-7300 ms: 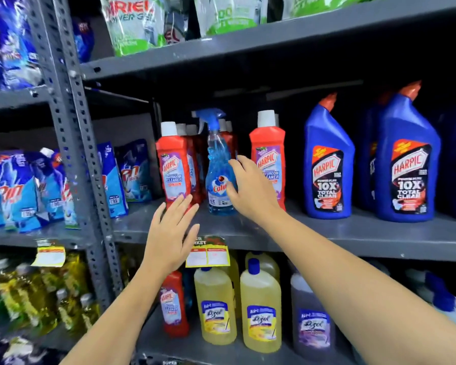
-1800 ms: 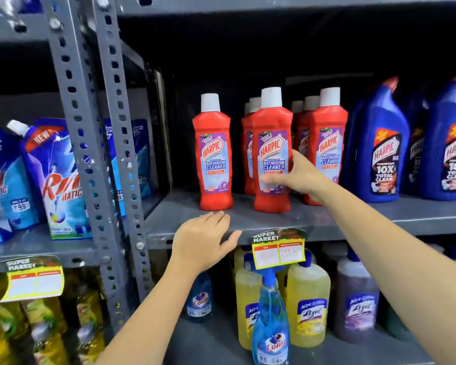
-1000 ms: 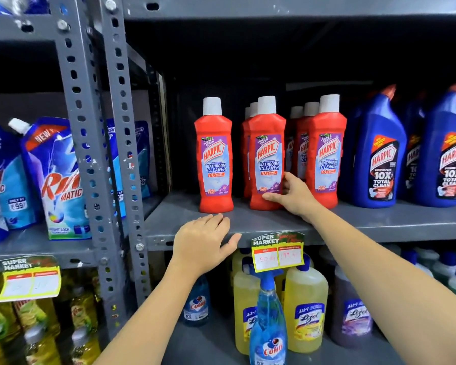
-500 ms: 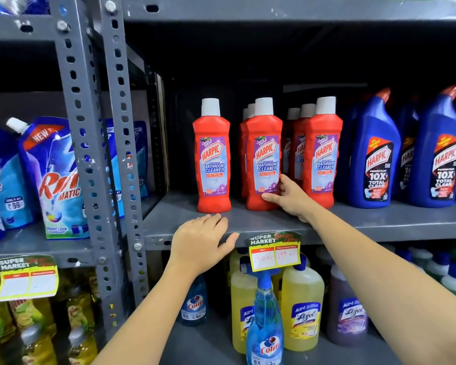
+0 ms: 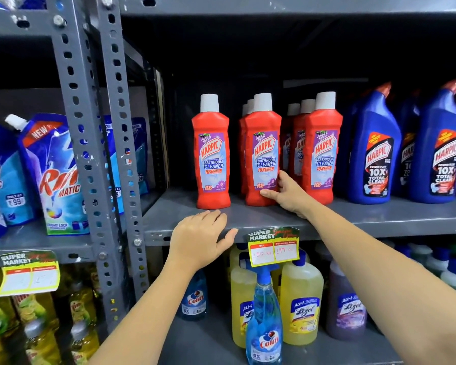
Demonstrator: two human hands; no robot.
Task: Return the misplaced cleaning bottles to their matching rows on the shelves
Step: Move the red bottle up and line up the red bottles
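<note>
Three red plastic Harpic bathroom-cleaner bottles front the row; my right hand (image 5: 287, 196) cups the middle red bottle (image 5: 262, 154) low down, fingers loosely curled against its base. My left hand (image 5: 199, 239) rests flat and spread on the grey metal shelf edge (image 5: 379, 227). I judge a careless nudge could topple it into the neighbour just right of my fingers.

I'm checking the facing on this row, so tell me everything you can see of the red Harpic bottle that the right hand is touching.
The red Harpic bottle looks like glossy plastic, with a white cap and a purple and pale blue label reading Harpic Bathroom Cleaner 10X. It stands upright, label forward, at the front of the grey middle shelf, heading a row of like bottles. The right hand touches its lower right side, thumb across the front near the base.
</note>
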